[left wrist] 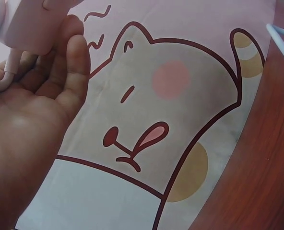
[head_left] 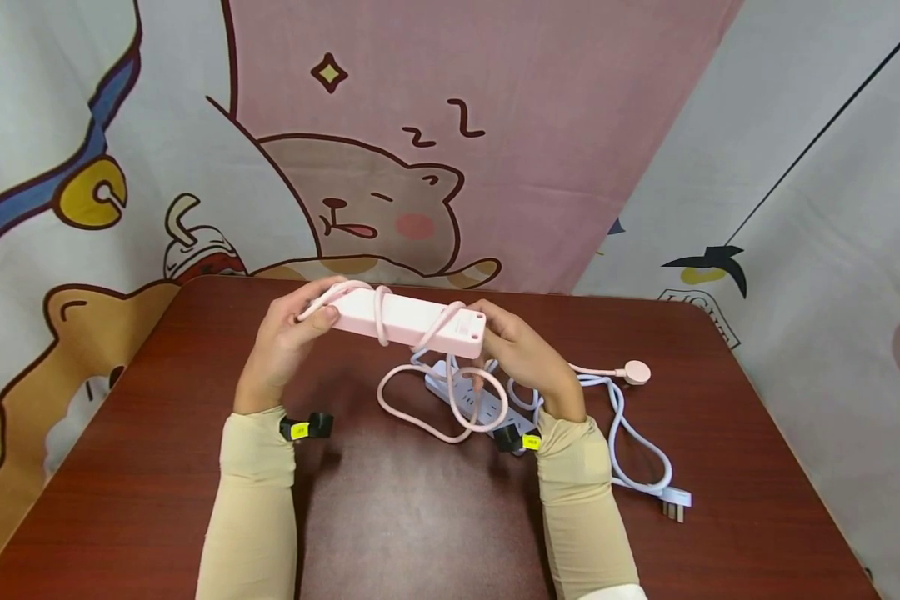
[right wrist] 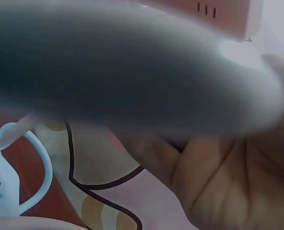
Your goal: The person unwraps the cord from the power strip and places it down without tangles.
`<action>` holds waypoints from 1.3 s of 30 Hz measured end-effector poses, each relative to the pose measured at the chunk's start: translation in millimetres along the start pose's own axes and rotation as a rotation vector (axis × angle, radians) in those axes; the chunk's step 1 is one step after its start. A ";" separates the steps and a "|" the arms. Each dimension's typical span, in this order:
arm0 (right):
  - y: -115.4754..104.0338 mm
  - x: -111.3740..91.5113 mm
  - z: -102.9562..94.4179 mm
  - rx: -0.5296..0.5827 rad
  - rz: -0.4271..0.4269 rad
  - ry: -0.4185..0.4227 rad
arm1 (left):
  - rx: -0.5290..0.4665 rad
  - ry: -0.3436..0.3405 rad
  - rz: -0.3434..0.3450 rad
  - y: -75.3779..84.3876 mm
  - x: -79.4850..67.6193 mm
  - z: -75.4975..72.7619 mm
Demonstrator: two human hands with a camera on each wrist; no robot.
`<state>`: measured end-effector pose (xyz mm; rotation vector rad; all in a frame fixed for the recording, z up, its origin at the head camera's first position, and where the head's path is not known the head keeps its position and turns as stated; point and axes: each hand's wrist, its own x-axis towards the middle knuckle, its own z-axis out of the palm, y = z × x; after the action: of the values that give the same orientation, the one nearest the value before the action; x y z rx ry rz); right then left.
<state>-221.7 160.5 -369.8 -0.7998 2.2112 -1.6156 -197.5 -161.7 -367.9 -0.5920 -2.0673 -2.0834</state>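
A pink power strip (head_left: 405,321) is held up above the table, tilted down to the right, with its pink cord (head_left: 382,315) wound around it. My left hand (head_left: 281,337) grips its left end, thumb in front, where the cord leaves the strip; the left wrist view shows this end of the strip (left wrist: 31,24) against the curled fingers (left wrist: 77,62). My right hand (head_left: 525,354) holds the right end, its fingers partly hidden behind the strip. From there the cord hangs in loose loops (head_left: 504,408). A blurred grey shape (right wrist: 132,67) covers much of the right wrist view.
Below the held strip, a pale blue power strip (head_left: 461,387) lies on the brown table (head_left: 390,533). Its cord (head_left: 663,458) curves right to a pronged plug (head_left: 675,500). The round pink plug (head_left: 636,372) lies beyond my right wrist. A cartoon-print curtain (head_left: 555,125) hangs behind the table.
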 end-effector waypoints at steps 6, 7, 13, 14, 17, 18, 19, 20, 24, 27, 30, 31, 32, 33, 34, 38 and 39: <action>1.5 -2.3 -0.9 0.075 0.002 -0.073 | -0.137 -0.004 0.052 -0.7 -0.7 -1.2; 2.0 -2.8 -1.5 0.061 0.010 -0.075 | -0.148 -0.004 0.055 -0.7 -0.6 -1.4; 5.7 -3.4 -5.7 0.016 0.055 -0.103 | -0.171 0.015 0.083 -0.6 -0.5 -2.9; 6.6 -3.3 -6.3 0.012 0.057 -0.107 | -0.180 0.026 0.093 -0.8 -0.8 -3.7; 8.5 -4.0 -8.5 -0.032 0.063 -0.094 | -0.182 0.063 0.117 -1.7 -0.7 -6.8; 9.0 -4.5 -9.3 -0.050 0.068 -0.082 | -0.181 0.076 0.123 -2.0 -0.8 -7.9; 9.3 -4.9 -10.2 -0.075 0.073 -0.068 | -0.182 0.093 0.127 -2.1 -0.4 -8.7; 9.6 -5.2 -10.9 -0.102 0.077 -0.056 | -0.186 0.111 0.133 -2.0 0.0 -9.3; 9.2 -6.3 -13.2 -0.176 0.108 -0.007 | -0.219 0.193 0.162 -2.2 2.9 -10.7; 8.6 -6.7 -13.9 -0.221 0.122 0.014 | -0.248 0.247 0.197 -2.9 4.7 -11.1; 7.2 -7.4 -14.2 -0.259 0.136 0.034 | -0.265 0.297 0.231 -4.0 5.9 -12.0; 6.2 -8.0 -14.3 -0.269 0.142 0.041 | -0.264 0.318 0.237 -4.6 6.1 -12.5; 5.2 -9.0 -14.5 -0.275 0.147 0.051 | -0.256 0.337 0.242 -4.7 6.5 -13.1; 3.6 -10.1 -14.9 -0.278 0.145 0.059 | -0.246 0.359 0.247 -4.9 6.7 -13.7; 2.1 -11.3 -15.3 -0.277 0.136 0.066 | -0.243 0.382 0.249 -5.0 6.9 -14.4; -3.9 -18.0 -18.9 -0.274 0.074 0.080 | -0.192 0.456 0.235 -4.1 7.3 -17.3; -5.4 -19.6 -19.7 -0.274 0.052 0.082 | -0.182 0.470 0.229 -4.0 7.3 -18.1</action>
<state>-215.0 186.1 -359.9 -0.7485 2.5262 -1.3623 -208.8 -178.1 -368.4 -0.3021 -1.4948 -2.0443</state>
